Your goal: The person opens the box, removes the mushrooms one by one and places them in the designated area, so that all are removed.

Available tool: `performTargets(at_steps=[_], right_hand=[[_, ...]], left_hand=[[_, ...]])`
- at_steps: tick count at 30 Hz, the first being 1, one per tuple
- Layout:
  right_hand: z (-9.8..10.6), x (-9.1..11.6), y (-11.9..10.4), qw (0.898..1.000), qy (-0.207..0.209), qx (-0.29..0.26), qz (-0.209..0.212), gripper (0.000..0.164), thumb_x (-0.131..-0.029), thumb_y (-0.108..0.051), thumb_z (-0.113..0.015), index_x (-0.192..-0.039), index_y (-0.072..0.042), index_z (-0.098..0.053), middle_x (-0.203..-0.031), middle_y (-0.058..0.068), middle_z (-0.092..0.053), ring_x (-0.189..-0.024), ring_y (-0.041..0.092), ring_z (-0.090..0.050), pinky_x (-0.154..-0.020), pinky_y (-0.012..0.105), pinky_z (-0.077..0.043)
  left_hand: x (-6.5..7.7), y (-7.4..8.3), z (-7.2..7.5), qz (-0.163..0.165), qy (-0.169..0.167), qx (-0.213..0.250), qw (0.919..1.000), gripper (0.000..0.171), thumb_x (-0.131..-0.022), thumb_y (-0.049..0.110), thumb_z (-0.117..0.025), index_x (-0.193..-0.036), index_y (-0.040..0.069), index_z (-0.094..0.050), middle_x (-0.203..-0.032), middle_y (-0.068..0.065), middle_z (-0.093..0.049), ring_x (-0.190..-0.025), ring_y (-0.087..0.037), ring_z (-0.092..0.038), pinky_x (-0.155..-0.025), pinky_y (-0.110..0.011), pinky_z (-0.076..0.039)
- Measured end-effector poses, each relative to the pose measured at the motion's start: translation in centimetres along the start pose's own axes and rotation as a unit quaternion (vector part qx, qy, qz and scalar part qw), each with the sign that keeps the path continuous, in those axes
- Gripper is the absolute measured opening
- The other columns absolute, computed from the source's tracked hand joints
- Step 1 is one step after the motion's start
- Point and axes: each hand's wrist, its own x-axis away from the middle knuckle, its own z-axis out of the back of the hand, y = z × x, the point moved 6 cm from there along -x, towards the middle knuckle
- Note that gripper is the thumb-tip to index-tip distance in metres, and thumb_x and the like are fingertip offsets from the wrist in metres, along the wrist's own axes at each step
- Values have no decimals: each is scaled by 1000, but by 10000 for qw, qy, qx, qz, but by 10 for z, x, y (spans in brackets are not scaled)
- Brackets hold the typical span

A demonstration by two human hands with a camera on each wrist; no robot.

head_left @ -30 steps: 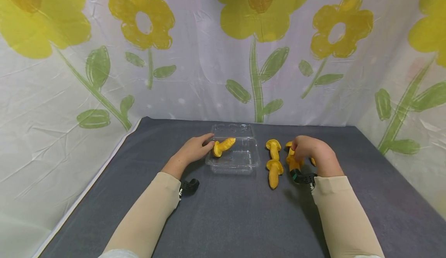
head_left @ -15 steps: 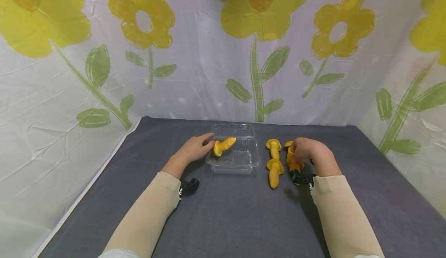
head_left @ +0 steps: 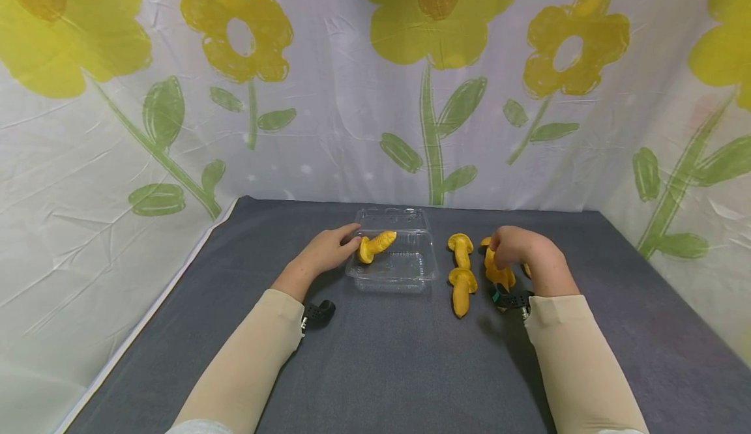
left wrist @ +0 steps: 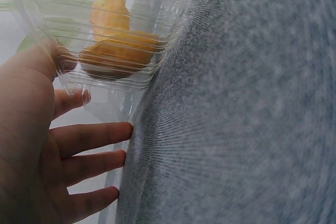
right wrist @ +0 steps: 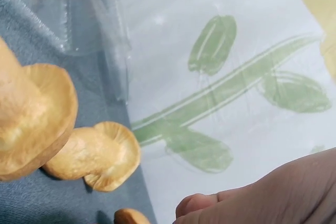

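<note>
In the head view, the left hand (head_left: 321,253) is at the left side of a clear plastic clamshell box (head_left: 413,271), which has its lid back. In the left wrist view, its thumb (left wrist: 44,59) touches the box wall, and the other fingers extend fairly straight beneath. One yellow mushroom (head_left: 377,246) lies tilted inside the box. Over on the right, the right hand (head_left: 522,251) pinches a yellow mushroom (head_left: 500,272), partly hidden by the hand and wrist camera. Its fingertips are cut off in the right wrist view.
Two mushrooms, one behind the other (head_left: 460,249) (head_left: 462,290), lie between the box and the right hand. Parts of further mushrooms (head_left: 485,242) show around that hand. Dark grey cloth (head_left: 399,362) covers the table; a flowered curtain (head_left: 328,128) hangs behind.
The mushroom under the right hand has shifted and tilted, its cap now lower and to the right; the right hand has barely moved. The left hand and box have stayed put.
</note>
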Motion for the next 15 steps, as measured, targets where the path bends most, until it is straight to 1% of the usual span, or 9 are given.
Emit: performTargets(at_steps=[2, 3, 4, 6, 7, 9, 12, 15], right_hand=[[3, 1, -3, 9999, 48, -66, 71, 13, -82, 8, -60, -94, 1, -62, -86, 10, -51, -70, 22, -43, -61, 34, -38], [4, 2, -5, 9998, 96, -99, 141, 11, -82, 9, -59, -86, -2, -59, -79, 7, -46, -66, 20, -38, -58, 32, -35], [6, 3, -7, 9996, 144, -146, 213, 15, -82, 9, -57, -78, -5, -55, -73, 5, -40, -62, 18, -33, -56, 32, -31], [8, 5, -12, 9988, 230, -263, 347, 25, -83, 9, -56, -71, -10, -46, -67, 2, -31, -59, 17, -26, -56, 32, -27], [9, 7, -15, 9983, 282, -298, 421, 26, -84, 8, -55, -71, -11, -45, -67, 2, -31, -59, 17, -26, -56, 32, -27], [11, 10, -21, 9971, 405, -352, 535, 20, -86, 6, -57, -76, -9, -49, -70, 4, -38, -62, 18, -34, -58, 33, -32], [13, 15, -33, 9953, 596, -384, 665, 8, -89, 2, -60, -92, -4, -55, -85, 9, -49, -71, 23, -46, -62, 35, -39], [14, 19, -44, 9932, 828, -310, 759, 15, -90, 0, -61, -104, -2, -57, -97, 14, -55, -78, 27, -51, -65, 36, -44]], left_hand=[[0, 0, 0, 15, 3, -24, 10000, 58, -110, 45, -44, -161, 18, -39, -145, -13, -58, -129, -33, -58, -104, -55, -47], [-1, 0, 0, 24, 2, -32, 10000, 58, -110, 45, -44, -161, 18, -39, -145, -13, -58, -129, -33, -58, -104, -55, -47], [-1, 0, 0, 28, 1, -45, 10000, 58, -110, 45, -44, -161, 18, -39, -145, -13, -58, -129, -33, -58, -104, -55, -47], [-1, 0, 0, 39, -5, -55, 10000, 58, -110, 45, -44, -161, 18, -39, -145, -13, -58, -129, -32, -58, -104, -55, -47], [-1, 0, 0, 36, -5, -62, 10000, 58, -110, 45, -44, -161, 18, -39, -145, -13, -58, -129, -32, -58, -104, -55, -47], [0, 0, 0, 32, -5, -67, 10000, 58, -110, 44, -45, -161, 18, -39, -145, -13, -58, -129, -33, -58, -104, -55, -47], [-1, 0, -1, 23, -2, -71, 10000, 58, -110, 44, -45, -161, 18, -39, -145, -13, -58, -129, -32, -58, -105, -55, -47], [-1, -1, -1, 27, -9, -64, 10000, 58, -110, 45, -44, -161, 19, -38, -145, -13, -59, -128, -32, -58, -104, -54, -47]])
